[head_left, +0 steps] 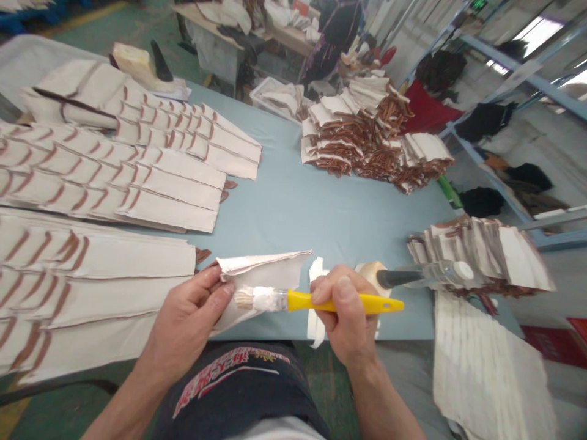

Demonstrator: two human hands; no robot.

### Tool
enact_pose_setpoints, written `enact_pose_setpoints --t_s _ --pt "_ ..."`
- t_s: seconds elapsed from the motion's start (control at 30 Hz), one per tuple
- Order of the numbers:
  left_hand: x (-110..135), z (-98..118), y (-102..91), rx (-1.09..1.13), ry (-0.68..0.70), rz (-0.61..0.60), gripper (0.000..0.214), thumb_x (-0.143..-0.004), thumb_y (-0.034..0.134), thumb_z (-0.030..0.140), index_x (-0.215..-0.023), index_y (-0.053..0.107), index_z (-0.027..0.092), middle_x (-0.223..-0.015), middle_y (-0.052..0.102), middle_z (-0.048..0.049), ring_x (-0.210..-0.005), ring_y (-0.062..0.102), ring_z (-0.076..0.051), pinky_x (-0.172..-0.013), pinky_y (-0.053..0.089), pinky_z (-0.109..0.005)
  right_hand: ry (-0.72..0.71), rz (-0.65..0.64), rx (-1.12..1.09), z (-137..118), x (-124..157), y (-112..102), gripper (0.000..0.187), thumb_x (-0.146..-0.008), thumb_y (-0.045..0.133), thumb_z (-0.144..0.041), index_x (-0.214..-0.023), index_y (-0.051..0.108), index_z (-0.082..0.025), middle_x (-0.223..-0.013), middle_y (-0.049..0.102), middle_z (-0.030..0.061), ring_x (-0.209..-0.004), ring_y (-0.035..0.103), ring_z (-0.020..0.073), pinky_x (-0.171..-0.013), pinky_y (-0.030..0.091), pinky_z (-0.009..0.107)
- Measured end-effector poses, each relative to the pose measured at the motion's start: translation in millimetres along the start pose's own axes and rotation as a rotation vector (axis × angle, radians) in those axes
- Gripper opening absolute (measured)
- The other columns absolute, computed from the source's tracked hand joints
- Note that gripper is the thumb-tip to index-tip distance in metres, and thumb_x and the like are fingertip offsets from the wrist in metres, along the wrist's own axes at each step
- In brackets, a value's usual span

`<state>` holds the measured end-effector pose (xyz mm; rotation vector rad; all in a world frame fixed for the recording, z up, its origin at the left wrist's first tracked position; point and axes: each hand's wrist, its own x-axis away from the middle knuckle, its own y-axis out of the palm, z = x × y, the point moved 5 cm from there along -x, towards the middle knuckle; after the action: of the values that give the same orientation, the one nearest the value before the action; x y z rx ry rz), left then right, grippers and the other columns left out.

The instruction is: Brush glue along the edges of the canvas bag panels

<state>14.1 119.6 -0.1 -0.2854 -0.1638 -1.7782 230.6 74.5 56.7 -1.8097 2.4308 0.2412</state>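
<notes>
Dark apron (233, 379) with red lettering was right up front at the bottom. Past it was a pale blue-green table (284, 208), with rows of overlapping cream pieces with brown edges (169, 189) fanned out all down the left side. More bundles (358, 128) sat at the far right of the tabletop, another bunch (486, 256) nearer on the right. Behind that: green floor (142, 27), a metal shelf (504, 64) loaded with dark stuff, and a person in dark clothes (334, 36) at the back, only partly showing.

The folded cream piece (270, 266) was just right of the left hand (186, 321), which had its near end pinched between thumb and fingers. Right hand (351, 330) was curled closed around a yellow brush (298, 299), bristles toward the left hand, gooped with white. They were over or on the folded piece, couldn't tell which. White strip (316, 330) lay just beside the right hand.
</notes>
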Motion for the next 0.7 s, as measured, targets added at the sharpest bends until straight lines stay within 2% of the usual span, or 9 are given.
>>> enact_pose_setpoints --t_s 0.1,0.2,0.3,0.43,0.5,0.6,0.7 --pt "2.4 0.7 2.3 0.067 -0.035 -0.086 0.034 -0.083 0.085 0.047 -0.102 0.085 0.018 -0.058 0.058 0.0037 -0.049 0.041 -0.013 -0.043 0.033 -0.020 -0.052 -0.049 0.023 7.4 -2.6 9.3 0.048 -0.106 0.067 -0.055 -0.074 0.072 -0.020 -0.052 0.052 -0.0054 -0.037 0.035 0.0064 -0.036 0.026 0.019" --pt "7.7 2.7 8.3 0.129 -0.009 -0.193 0.032 -0.085 0.086 0.046 -0.104 0.087 0.020 -0.062 0.064 0.0009 -0.055 0.053 -0.016 -0.051 0.046 -0.022 -0.102 0.011 0.055 17.2 -4.0 10.7 0.049 -0.106 0.066 -0.056 -0.073 0.072 -0.021 -0.050 0.052 -0.0050 -0.038 0.041 0.0085 -0.036 0.028 0.020" --pt "9.9 -0.2 10.0 0.158 -0.011 -0.225 0.030 -0.084 0.090 0.044 -0.104 0.088 0.021 -0.067 0.070 -0.0013 -0.066 0.062 -0.020 -0.059 0.053 -0.023 -0.177 0.036 0.059 18.7 0.0 10.3 0.039 -0.107 0.067 -0.046 -0.078 0.075 -0.021 -0.057 0.060 -0.0030 -0.041 0.047 0.0092 -0.037 0.028 0.021" --pt "12.2 -14.5 10.2 0.233 -0.114 -0.259 0.034 -0.087 0.090 0.042 -0.114 0.088 0.021 -0.077 0.076 -0.0028 -0.074 0.069 -0.022 -0.069 0.058 -0.025 -0.329 0.168 0.058 3.2 9.7 -0.1 0.042 -0.110 0.061 -0.043 -0.075 0.071 -0.023 -0.053 0.055 -0.0052 -0.038 0.039 0.0080 -0.038 0.028 0.023" --pt "14.2 -19.5 10.1 0.273 -0.152 -0.263 0.036 -0.088 0.090 0.043 -0.117 0.087 0.022 -0.080 0.078 -0.0027 -0.076 0.070 -0.021 -0.072 0.059 -0.026 -0.318 0.110 0.118 0.2 10.7 -0.5 0.048 -0.111 0.057 -0.048 -0.072 0.070 -0.023 -0.053 0.056 -0.0038 -0.038 0.040 0.0093 -0.040 0.033 0.025" --pt "16.4 -20.5 11.1 0.289 -0.178 -0.268 0.038 -0.083 0.094 0.043 -0.114 0.087 0.021 -0.080 0.078 -0.0030 -0.073 0.069 -0.020 -0.065 0.056 -0.023 -0.185 -0.056 0.269 11.4 5.5 2.1 0.052 -0.108 0.057 -0.059 -0.075 0.074 -0.024 -0.055 0.058 -0.0016 -0.043 0.048 0.0127 -0.045 0.042 0.028" --pt "16.7 -18.3 11.7 0.324 -0.199 -0.239 0.039 -0.077 0.097 0.039 -0.110 0.087 0.020 -0.073 0.076 -0.0015 -0.065 0.065 -0.019 -0.057 0.052 -0.022 -0.170 -0.013 0.343 21.6 0.0 -4.8 0.054 -0.107 0.055 -0.064 -0.077 0.075 -0.023 -0.056 0.059 -0.0008 -0.047 0.052 0.0143 -0.046 0.043 0.028"
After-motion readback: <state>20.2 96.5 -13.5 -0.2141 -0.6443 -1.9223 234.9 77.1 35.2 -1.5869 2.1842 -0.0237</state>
